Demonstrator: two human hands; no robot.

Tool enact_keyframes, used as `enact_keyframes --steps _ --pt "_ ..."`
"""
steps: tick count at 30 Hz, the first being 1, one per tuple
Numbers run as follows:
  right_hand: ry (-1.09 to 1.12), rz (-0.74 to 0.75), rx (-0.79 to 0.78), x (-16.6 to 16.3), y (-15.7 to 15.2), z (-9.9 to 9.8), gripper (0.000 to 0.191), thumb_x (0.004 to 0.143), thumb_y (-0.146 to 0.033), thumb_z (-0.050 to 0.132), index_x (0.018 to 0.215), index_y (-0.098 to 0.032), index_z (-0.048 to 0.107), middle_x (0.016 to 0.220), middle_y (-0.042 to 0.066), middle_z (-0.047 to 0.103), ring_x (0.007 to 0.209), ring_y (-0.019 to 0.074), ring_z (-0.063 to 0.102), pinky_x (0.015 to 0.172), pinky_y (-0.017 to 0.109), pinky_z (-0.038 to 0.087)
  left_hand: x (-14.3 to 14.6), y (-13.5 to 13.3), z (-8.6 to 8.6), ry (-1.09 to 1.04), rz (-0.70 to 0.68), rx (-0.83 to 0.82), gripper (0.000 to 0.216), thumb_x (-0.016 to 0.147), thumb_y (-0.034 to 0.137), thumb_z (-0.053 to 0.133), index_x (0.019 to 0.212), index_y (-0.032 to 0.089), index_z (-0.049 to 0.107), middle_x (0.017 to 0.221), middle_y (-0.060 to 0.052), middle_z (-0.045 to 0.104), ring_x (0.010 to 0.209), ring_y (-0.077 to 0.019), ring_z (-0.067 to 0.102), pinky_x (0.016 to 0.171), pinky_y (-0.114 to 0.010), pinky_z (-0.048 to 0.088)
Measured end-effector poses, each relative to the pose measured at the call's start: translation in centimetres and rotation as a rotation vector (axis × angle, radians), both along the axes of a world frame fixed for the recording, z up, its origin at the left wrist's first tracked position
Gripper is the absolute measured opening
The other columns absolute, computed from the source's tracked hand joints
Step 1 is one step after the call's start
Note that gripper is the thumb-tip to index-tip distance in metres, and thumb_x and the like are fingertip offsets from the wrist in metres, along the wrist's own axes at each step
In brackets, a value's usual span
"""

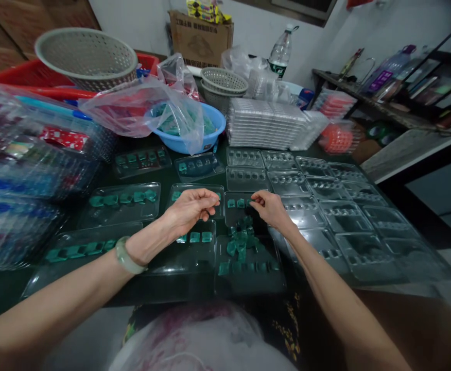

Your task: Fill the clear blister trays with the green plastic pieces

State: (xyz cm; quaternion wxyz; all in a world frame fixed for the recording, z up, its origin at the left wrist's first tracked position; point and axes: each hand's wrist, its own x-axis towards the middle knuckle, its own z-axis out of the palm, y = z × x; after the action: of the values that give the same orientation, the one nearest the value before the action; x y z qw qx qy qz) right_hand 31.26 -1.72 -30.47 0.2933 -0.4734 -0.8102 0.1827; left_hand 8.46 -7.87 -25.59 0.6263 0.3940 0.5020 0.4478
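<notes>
Dim indoor light, tray glare, fisheye warp, edges blurry.

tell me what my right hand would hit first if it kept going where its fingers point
Probably the green pieces in the clear tray just ahead of the right hand; the left hand lies further along. Depth is unclear.

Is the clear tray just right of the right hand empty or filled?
Empty: the clear tray beside the right hand shows only bare slots, nothing green inside.
</notes>
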Motion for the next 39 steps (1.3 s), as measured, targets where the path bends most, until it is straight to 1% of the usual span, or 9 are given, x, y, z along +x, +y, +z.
enact_keyframes --steps 5,9,12,15,25,28,32,35,39 --pt "-0.248 0.028 0.036 -0.3 0.3 0.5 0.006 0.07 -0.018 0.056 0.074 -0.019 0.061 0.07 0.001 0.06 0.064 0.0138 0.053 0.058 0.023 0.037 0.4 -0.6 -0.3 0.15 -0.047 0.088 0.013 0.067 0.026 0.063 0.072 0.014 0.06 0.057 0.001 0.054 0.047 -0.0069 0.046 0.039 -0.017 0.032" --pt "-0.309 0.026 0.04 -0.6 0.5 0.8 0.005 0.069 -0.017 0.057 0.066 -0.02 0.06 0.068 0.001 0.06 0.064 0.0147 0.053 0.056 0.023 0.034 1.9 -0.5 -0.2 0.486 -0.187 0.251 0.011 0.068 0.024 0.058 0.072 0.015 0.062 0.053 0.002 0.053 0.045 -0.0082 0.045 0.042 -0.019 0.033" --pt "-0.318 0.028 0.044 -0.5 0.4 0.9 0.007 0.071 -0.017 0.055 0.072 -0.02 0.061 0.071 0.001 0.06 0.064 0.0143 0.053 0.056 0.023 0.034 3.3 0.3 -1.0 0.77 -0.312 0.45 0.012 0.069 0.021 0.053 0.072 0.016 0.063 0.062 -0.001 0.059 0.056 -0.0119 0.051 0.053 -0.022 0.037" --pt "-0.317 0.012 0.058 -0.4 0.3 0.7 0.018 0.073 -0.016 0.053 0.088 -0.02 0.061 0.077 0.002 0.061 0.068 0.0144 0.054 0.061 0.024 0.037 4.4 1.0 -2.1 0.942 -0.383 0.516 0.014 0.068 0.022 0.053 0.077 0.019 0.065 0.069 -0.001 0.062 0.063 -0.0149 0.054 0.059 -0.025 0.037" --pt "-0.36 0.026 0.029 -0.7 1.6 0.2 0.016 0.076 -0.022 0.053 0.083 -0.022 0.067 0.081 0.004 0.062 0.074 0.0172 0.056 0.063 0.025 0.039 5.3 1.7 -2.8 1.025 -0.407 0.494 0.012 0.064 0.02 0.057 0.073 0.019 0.064 0.066 0.0 0.059 0.059 -0.0148 0.052 0.055 -0.023 0.036" --pt "-0.363 0.037 0.03 -0.9 1.3 0.3 0.015 0.076 -0.021 0.053 0.08 -0.021 0.067 0.081 0.006 0.062 0.074 0.018 0.056 0.063 0.026 0.039 5.3 1.4 -2.8 1.027 -0.397 0.513 0.019 0.066 0.018 0.053 0.083 0.02 0.062 0.064 0.001 0.059 0.059 -0.0146 0.052 0.055 -0.023 0.036" --pt "-0.329 0.03 0.048 -0.8 0.3 0.6 0.024 0.075 -0.018 0.055 0.098 -0.015 0.062 0.079 0.008 0.061 0.074 0.0181 0.056 0.065 0.027 0.04 5.1 1.0 -2.8 1.024 -0.423 0.567 0.017 0.066 0.017 0.053 0.079 0.023 0.063 0.067 -0.001 0.059 0.064 -0.0165 0.053 0.059 -0.025 0.035" --pt "-0.228 0.016 0.058 0.0 -0.6 1.2 0.042 0.076 -0.019 0.054 0.117 -0.014 0.048 0.077 0.004 0.06 0.068 0.0146 0.055 0.065 0.025 0.041 5.1 1.1 -2.9 1.006 -0.446 0.585 0.01 0.064 0.017 0.055 0.067 0.022 0.064 0.07 -0.003 0.059 0.069 -0.0187 0.053 0.062 -0.027 0.035" --pt "0.069 0.001 0.063 1.1 -2.5 2.1 0.033 0.077 -0.019 0.051 0.11 -0.016 0.053 0.076 0.002 0.059 0.063 0.0116 0.052 0.062 0.024 0.042 5.0 1.4 -2.2 0.938 -0.436 0.572 0.007 0.064 0.017 0.056 0.06 0.019 0.062 0.067 -0.003 0.057 0.067 -0.0177 0.052 0.061 -0.027 0.036"
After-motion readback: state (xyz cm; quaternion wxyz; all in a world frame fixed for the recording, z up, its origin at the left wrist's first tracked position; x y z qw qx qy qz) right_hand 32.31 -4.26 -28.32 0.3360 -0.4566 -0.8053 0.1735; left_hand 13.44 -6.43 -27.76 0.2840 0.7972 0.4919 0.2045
